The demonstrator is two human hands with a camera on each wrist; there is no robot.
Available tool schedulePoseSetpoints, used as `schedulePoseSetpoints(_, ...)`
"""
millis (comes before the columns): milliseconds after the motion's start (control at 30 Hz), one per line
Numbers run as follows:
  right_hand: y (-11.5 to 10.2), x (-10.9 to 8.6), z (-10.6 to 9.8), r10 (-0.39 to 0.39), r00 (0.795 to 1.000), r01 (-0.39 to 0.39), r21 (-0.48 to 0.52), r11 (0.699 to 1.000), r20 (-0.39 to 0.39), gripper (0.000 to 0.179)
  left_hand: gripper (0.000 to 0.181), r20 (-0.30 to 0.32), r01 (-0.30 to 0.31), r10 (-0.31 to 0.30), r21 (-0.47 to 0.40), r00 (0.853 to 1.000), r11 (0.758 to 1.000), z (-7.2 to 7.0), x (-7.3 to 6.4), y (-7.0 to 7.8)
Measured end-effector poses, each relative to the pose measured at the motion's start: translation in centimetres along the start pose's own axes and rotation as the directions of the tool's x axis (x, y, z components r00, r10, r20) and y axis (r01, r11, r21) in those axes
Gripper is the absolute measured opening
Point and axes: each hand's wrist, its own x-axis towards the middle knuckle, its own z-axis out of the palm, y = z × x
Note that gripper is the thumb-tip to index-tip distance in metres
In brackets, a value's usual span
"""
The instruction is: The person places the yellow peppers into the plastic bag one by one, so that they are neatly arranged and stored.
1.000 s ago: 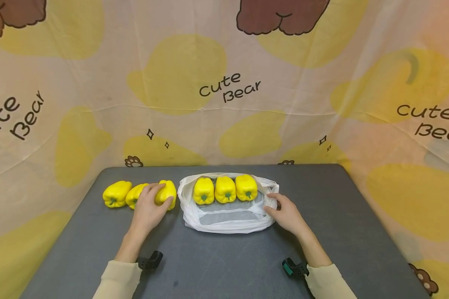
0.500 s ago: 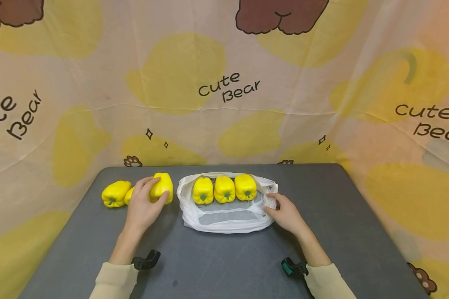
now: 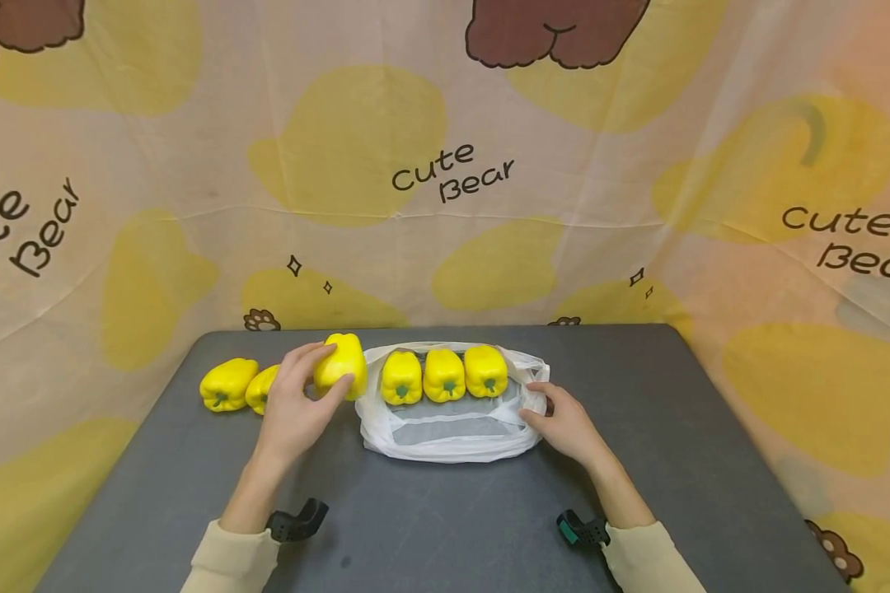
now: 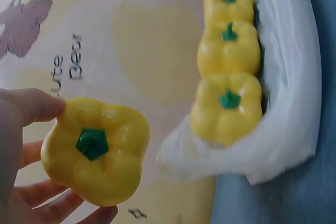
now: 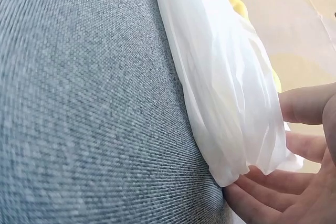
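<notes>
Left hand: the left hand (image 3: 297,408) pinches a pepper between thumb and fingers, thumb on the side toward the bag, fingers around the other side.
Pepper in hand: the held yellow bell pepper (image 3: 341,366), glossy, lifted off the tabletop beside the bag's left end; seen from the head it overlaps the rim there, while the left wrist view shows a gap between them. Green stem turned toward the wrist camera.
Right hand: the right hand (image 3: 567,420) holds the bag's right end between thumb and fingers; the plastic hides some of the fingertips.
Bag: white plastic bag (image 3: 452,451), lying with its mouth wide, edges bunched into a loose ring.
In the bag: three yellow peppers, left pepper (image 3: 401,378), middle pepper (image 3: 443,375) and right pepper (image 3: 485,371), in a close row along the far side, stems facing the person; the near part of the bag shows bare plastic.
Left of the bag: two more on the table, outer pepper (image 3: 228,385) and inner pepper (image 3: 262,390), side by side, the inner one partly covered by the left hand.
Table: dark grey tabletop (image 3: 445,527).
Wrists: black straps (image 3: 298,520) below pale sleeves (image 3: 233,556).
Backdrop: printed cloth (image 3: 452,263), yellow blotches, "Cute Bear" lettering.
</notes>
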Motion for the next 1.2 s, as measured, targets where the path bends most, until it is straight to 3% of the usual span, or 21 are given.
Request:
schedulePoseSetpoints(233,-0.1,0.0,0.0,0.007,1.000,-0.007,-0.001,1.000,0.006,0.051,0.048,0.023,-0.054,0.056,-0.077,0.998,0.996,1.1,0.1,1.9)
schedulePoseSetpoints(533,0.0,0.0,0.1,0.000,1.000,0.000,-0.004,1.000,0.006,0.051,0.048,0.029,-0.102,0.105,-0.106,0.994,0.989,2.9,-0.3,3.6)
schedulePoseSetpoints(1200,-0.1,-0.1,-0.2,-0.020,0.999,0.021,-0.003,1.000,0.028,0.056,0.047,0.045,-0.178,0.193,-0.228,0.980,0.957,8.3,-0.4,6.3)
